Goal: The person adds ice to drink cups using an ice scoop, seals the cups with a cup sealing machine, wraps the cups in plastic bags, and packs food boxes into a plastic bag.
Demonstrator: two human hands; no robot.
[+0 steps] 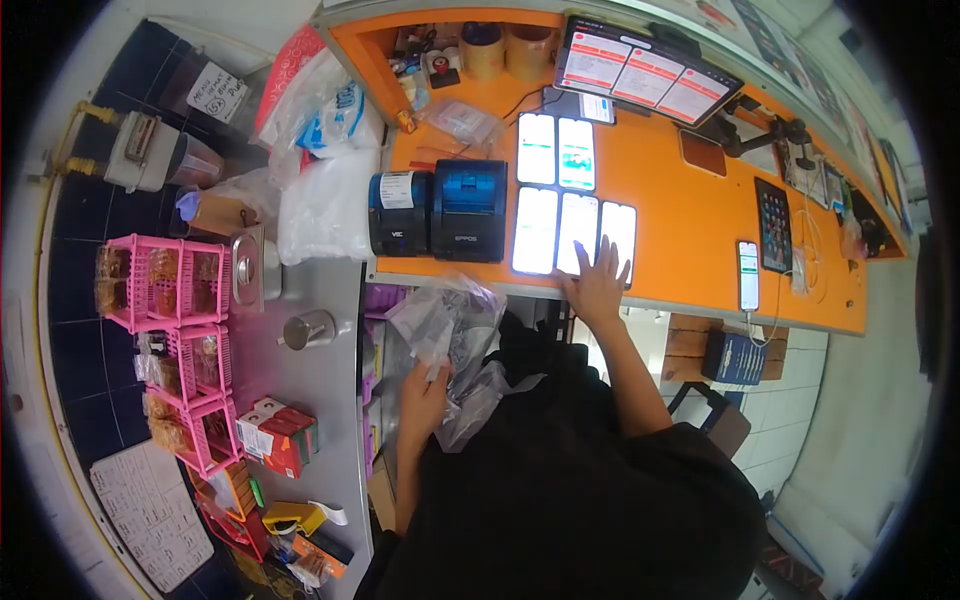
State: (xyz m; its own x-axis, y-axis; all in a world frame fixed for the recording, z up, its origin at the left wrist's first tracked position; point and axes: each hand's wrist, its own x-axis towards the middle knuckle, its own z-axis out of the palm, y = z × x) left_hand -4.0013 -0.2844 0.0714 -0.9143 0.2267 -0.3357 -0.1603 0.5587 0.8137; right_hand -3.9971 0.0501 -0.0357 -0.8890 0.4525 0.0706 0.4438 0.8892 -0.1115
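My left hand [424, 400] grips a crumpled clear plastic bag [455, 320] in front of the counter's near edge. Over the lit phones, my right hand [598, 285] has its fingers spread. Its fingertips lie on or just above the screens of a middle phone [578, 215] and the right phone [622, 225]; contact is hard to confirm. To their left lies another lit phone [535, 230]. Behind this row are two more, an upper left phone [537, 148] and an upper right phone [576, 155].
Two black receipt printers [468, 210] stand left of the phones on the orange counter [690, 235]. A tablet [650, 75] showing order pages stands behind. Further right are a dark tablet [773, 225] and a cabled phone [748, 275]. Pink baskets [185, 290] and a metal cup [308, 330] occupy the left side.
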